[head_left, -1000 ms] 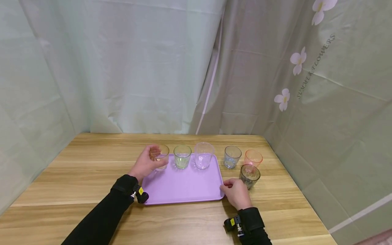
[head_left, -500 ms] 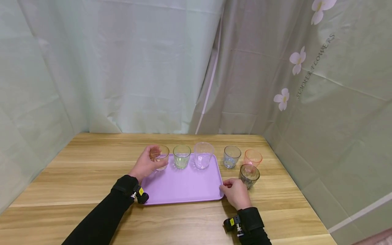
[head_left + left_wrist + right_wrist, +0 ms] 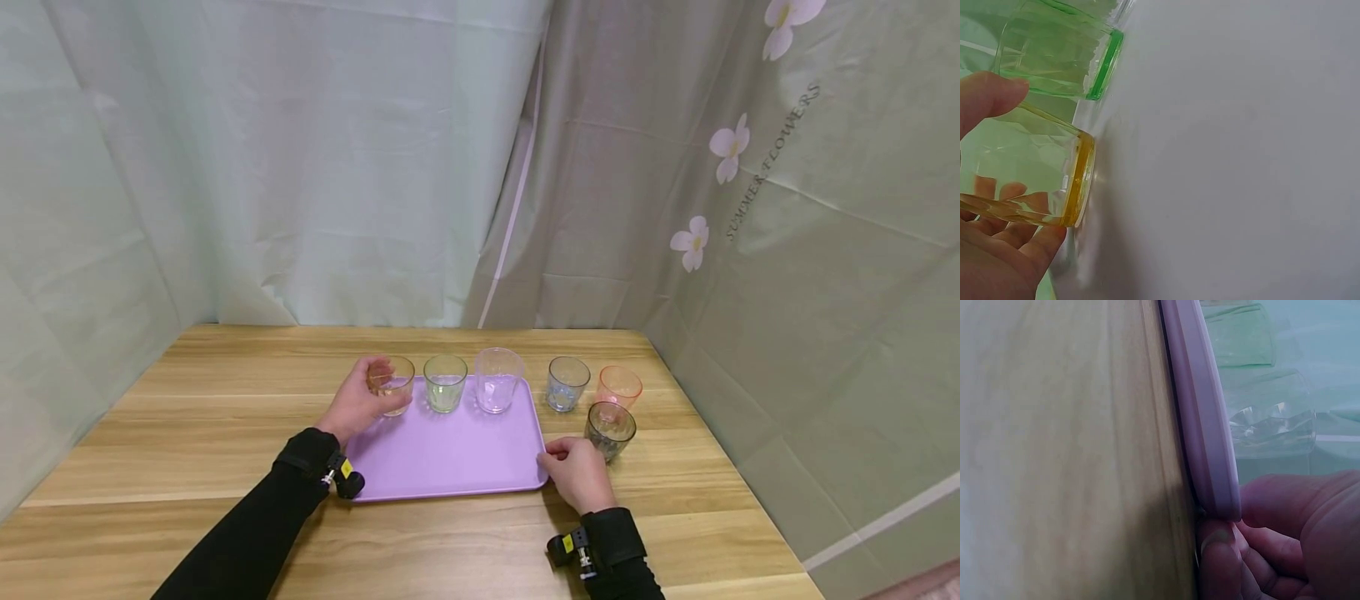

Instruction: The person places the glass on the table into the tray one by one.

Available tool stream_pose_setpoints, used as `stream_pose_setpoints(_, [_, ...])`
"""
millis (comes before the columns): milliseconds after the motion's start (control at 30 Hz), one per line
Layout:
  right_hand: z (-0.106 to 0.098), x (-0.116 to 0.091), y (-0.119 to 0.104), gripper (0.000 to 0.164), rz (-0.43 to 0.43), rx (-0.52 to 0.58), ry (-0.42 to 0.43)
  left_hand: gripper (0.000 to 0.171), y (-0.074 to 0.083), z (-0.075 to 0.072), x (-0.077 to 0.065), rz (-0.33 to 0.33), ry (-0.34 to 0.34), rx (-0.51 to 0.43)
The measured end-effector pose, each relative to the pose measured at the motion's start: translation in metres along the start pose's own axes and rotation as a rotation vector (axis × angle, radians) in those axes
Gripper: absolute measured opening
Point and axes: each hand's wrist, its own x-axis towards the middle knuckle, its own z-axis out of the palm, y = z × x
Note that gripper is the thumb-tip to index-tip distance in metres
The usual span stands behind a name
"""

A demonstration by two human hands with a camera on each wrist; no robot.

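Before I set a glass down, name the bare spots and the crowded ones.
Bare: the purple tray in front of the amber glass, green glass and clear glass; the table left of the left hand. Crowded: right of the tray, where the right hand, dark glass, orange glass and bluish glass cluster.

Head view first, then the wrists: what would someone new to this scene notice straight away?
Probably the purple tray in the middle of the wooden table, its near right corner pinched by the right hand. Next, the amber glass held by the left hand at the tray's far left, in a row with a green glass and a clear one. Three more tinted glasses stand on the table right of the tray.
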Motion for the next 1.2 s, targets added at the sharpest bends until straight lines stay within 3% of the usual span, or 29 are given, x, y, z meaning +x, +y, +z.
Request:
stream_pose_setpoints(833, [0.0007, 0.0023, 0.0, 0.016, 0.018, 0.008, -0.009, 0.091, -0.0038, -0.0019, 0.0048, -0.004, 0.01, 0.0])
stream_pose_setpoints(1200, [0.0004, 0.0013, 0.0009, 0.016, 0.019, 0.0, -0.01, 0.101, -0.0037, -0.0028, 0.0035, -0.02, -0.001, -0.005])
